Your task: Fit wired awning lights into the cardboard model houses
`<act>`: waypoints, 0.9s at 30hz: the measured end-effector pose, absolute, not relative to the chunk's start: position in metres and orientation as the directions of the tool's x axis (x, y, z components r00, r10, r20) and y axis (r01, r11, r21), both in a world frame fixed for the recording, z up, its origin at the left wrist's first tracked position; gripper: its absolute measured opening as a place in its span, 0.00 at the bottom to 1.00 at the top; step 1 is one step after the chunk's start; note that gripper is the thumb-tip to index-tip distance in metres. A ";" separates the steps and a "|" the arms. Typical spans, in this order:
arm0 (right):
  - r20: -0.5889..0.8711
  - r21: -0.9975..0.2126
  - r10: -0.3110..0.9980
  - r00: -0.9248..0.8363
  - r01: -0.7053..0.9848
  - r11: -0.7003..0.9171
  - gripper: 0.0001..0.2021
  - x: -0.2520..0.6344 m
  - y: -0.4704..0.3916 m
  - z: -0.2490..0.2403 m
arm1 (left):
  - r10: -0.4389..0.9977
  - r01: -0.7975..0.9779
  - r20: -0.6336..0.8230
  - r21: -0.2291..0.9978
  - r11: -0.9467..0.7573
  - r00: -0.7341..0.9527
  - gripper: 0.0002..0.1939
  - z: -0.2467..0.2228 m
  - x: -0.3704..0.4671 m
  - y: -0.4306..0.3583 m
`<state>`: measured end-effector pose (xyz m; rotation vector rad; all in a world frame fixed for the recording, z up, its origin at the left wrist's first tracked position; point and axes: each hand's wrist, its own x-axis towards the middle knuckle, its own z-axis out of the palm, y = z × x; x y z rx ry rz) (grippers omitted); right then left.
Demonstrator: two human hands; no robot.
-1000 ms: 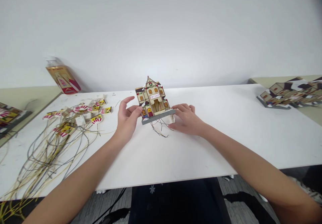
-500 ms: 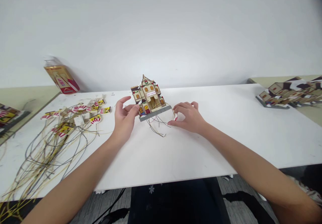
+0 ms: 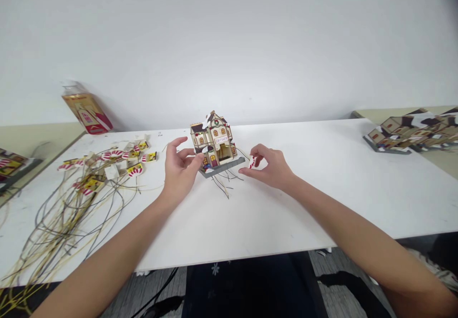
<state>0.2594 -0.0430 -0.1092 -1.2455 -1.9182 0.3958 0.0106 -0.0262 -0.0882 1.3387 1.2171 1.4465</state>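
A small model house (image 3: 214, 139) with a "GIFT SHOP" sign, snowy trim and a grey base is gripped at its left side by my left hand (image 3: 181, 168). The house tilts, its right end raised, and thin dark and pale wires (image 3: 226, 189) hang below the base. To the right of it, my right hand (image 3: 270, 165) pinches a small red-and-white striped awning piece (image 3: 252, 161) between thumb and fingers. A thin wire (image 3: 243, 152) runs from that piece toward the house. The piece is apart from the house wall, and my fingers partly cover it.
On the white table (image 3: 304, 213), several striped awning pieces (image 3: 135, 169) with long tangled wires (image 3: 67, 218) lie to the left. A bottle with a gold and red label (image 3: 88, 110) leans by the wall. More model houses sit at the right (image 3: 411, 129) and left edge (image 3: 14, 165).
The house has turned a little, moved slightly right and come down. My right hand has drawn the awning piece slightly away from the base, so more of it shows.
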 end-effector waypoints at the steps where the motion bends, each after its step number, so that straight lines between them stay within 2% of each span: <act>1: 0.456 -0.606 0.866 -0.203 0.642 0.470 0.26 0.259 -0.043 -0.109 | 0.969 0.061 0.223 0.974 -0.218 -0.108 0.33 -0.089 0.010 -0.027; 6: 0.527 -0.470 0.820 -0.222 0.727 0.500 0.27 0.259 -0.043 -0.109 | 0.971 0.083 0.223 0.973 -0.216 -0.087 0.33 -0.090 0.009 -0.028; 19: 0.638 -0.404 0.749 -0.180 0.750 0.524 0.27 0.255 -0.046 -0.105 | 0.956 0.223 0.293 0.934 -0.278 -0.035 0.35 -0.095 0.008 -0.032; 27: 0.587 -0.393 0.791 -0.170 0.795 0.462 0.31 0.251 -0.049 -0.103 | 0.952 0.323 0.305 0.902 -0.285 -0.010 0.38 -0.095 0.008 -0.038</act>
